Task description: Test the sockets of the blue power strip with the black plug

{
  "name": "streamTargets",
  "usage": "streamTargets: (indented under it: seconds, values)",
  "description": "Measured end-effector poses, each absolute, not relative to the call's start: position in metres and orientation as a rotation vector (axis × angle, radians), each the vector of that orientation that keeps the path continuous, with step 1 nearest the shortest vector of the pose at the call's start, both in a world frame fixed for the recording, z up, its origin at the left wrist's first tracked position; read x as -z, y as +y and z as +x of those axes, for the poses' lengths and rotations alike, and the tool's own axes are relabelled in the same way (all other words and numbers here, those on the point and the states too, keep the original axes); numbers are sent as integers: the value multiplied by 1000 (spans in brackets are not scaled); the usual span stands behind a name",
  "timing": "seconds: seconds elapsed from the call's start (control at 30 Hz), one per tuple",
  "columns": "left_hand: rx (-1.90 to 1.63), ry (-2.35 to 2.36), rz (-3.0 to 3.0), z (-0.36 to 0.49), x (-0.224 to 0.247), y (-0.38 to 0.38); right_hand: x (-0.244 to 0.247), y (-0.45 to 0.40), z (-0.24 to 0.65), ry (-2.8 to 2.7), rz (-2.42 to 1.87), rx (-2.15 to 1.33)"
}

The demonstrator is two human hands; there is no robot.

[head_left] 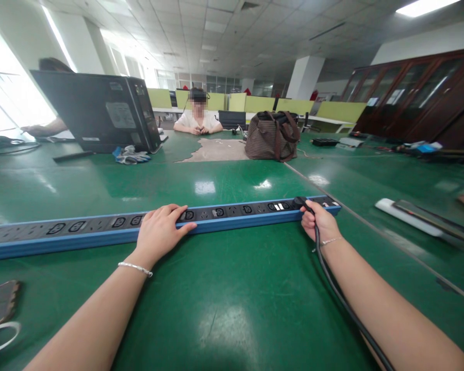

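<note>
A long blue power strip [224, 221] with a black socket face lies across the green table. My left hand [160, 226] grips it near its middle, with the fingers over the top and the thumb along the near side. Near the strip's right end, my right hand [319, 221] is closed round a black power plug [299, 201], which sits against the socket face. How deep its pins are is hidden. From my right hand, the plug's black cable [332, 281] runs down along my forearm and out of view.
A black computer case [96, 111], gloves [130, 155] and a brown bag [271, 136] stand or lie farther back. Across the table sits a person [198, 116]. A white bar-shaped object [404, 215] lies at right; a phone [0, 304] is at lower left.
</note>
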State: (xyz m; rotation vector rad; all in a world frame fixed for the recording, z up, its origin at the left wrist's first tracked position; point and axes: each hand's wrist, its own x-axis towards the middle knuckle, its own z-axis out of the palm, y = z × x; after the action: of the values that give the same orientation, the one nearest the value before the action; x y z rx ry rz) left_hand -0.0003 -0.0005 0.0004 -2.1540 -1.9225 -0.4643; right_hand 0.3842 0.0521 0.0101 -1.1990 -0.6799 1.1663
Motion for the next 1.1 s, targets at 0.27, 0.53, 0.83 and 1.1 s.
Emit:
streamTargets:
  seconds: [0.27, 0.53, 0.83, 1.1]
  values:
    - [467, -1937, -2164, 0, -1, -1, -33, 50, 397, -721, -1045, -1087]
    - [445, -1932, -2155, 1, -3, -1, -38, 42, 385, -574, -984, -1340]
    - [444, -1920, -2151, 0, -1, -2, -27, 34, 305, -787, -1214, -1439]
    - [445, -1949, -2155, 0, -1, -1, -27, 33, 302, -785, -1233, -1454]
